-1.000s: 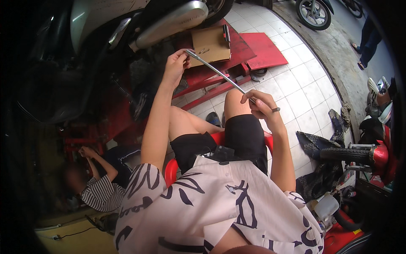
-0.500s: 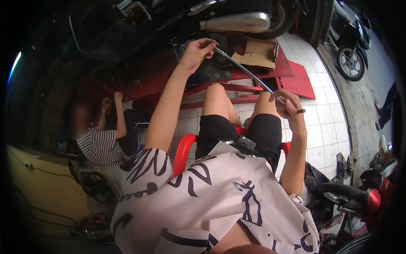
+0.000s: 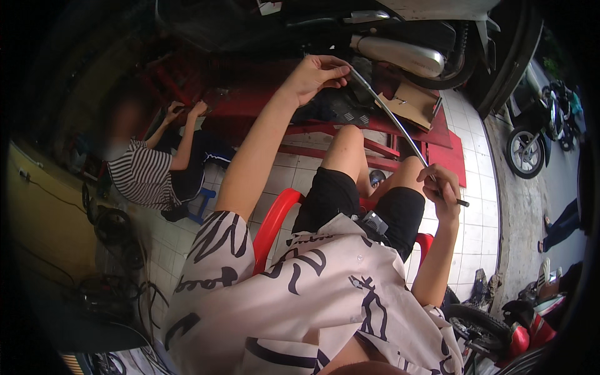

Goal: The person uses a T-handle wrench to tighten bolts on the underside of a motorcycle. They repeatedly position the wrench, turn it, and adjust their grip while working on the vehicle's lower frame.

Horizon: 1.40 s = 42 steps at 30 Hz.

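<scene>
A long, thin, shiny metal rod (image 3: 395, 119) slants in front of my knees, from upper left to lower right. My left hand (image 3: 315, 78) pinches its upper end between thumb and fingertips. Lower down, my right hand (image 3: 442, 187) has its fingers curled round the other end, and a short dark tip (image 3: 462, 203) sticks out past them. Beyond the rod lies an opened piece of brown cardboard (image 3: 409, 106) with small parts on it, on a red metal platform (image 3: 440, 134).
A motorcycle with a silver exhaust cover (image 3: 400, 55) stands on the platform. At the left sits another person in a striped shirt (image 3: 140, 175), hands at the platform's edge. I sit on a red plastic chair (image 3: 275, 225). Another motorcycle's wheel (image 3: 525, 152) stands outside at the right.
The view has shifted, so the surroundings sit differently in the picture. Both hands keep hold of the rod, with little change in grip. The other person's hands have lowered towards the platform.
</scene>
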Available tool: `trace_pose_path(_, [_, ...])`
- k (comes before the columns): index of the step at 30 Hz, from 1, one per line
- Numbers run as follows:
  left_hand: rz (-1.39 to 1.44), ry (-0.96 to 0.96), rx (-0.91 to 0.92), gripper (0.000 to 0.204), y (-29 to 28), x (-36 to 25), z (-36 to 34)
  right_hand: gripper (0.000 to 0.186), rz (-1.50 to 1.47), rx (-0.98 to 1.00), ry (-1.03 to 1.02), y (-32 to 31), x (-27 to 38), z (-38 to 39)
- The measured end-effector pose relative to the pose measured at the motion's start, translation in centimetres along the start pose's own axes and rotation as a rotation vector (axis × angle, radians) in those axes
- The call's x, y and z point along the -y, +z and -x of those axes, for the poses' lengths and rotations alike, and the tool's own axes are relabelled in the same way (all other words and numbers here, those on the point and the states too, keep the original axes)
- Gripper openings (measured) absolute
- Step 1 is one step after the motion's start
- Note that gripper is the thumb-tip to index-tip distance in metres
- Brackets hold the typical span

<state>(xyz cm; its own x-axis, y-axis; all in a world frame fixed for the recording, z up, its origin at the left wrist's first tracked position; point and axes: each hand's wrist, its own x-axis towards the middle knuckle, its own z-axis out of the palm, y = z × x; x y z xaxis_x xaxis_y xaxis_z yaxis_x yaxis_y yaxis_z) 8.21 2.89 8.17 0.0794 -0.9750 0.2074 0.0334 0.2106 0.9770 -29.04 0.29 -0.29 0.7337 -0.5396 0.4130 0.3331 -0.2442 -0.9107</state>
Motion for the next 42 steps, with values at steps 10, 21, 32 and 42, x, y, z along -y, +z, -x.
trace_pose_path(10, [-0.340, -0.124, 0.215, 0.019, 1.6, 3.8, -3.3, 0.078, 0.347, -0.067, 0.072, -3.0, 0.0, 2.9])
trace_pose_path(21, [-0.528, -0.288, 0.591, 0.015, 4.3, 5.9, -7.6, 0.073, 0.307, 0.013, 0.130, -7.3, 0.0, 4.7])
trace_pose_path(32, [0.954, -0.550, -0.045, 0.010, 7.2, 21.3, -14.8, 0.063, 0.000, -0.514, 0.323, -3.0, -7.5, 0.3])
trace_pose_path(42, [0.936, -0.278, -0.166, 0.018, 7.4, 31.2, -26.0, 0.078, 0.373, -0.523, 0.381, -4.6, -18.2, -8.0])
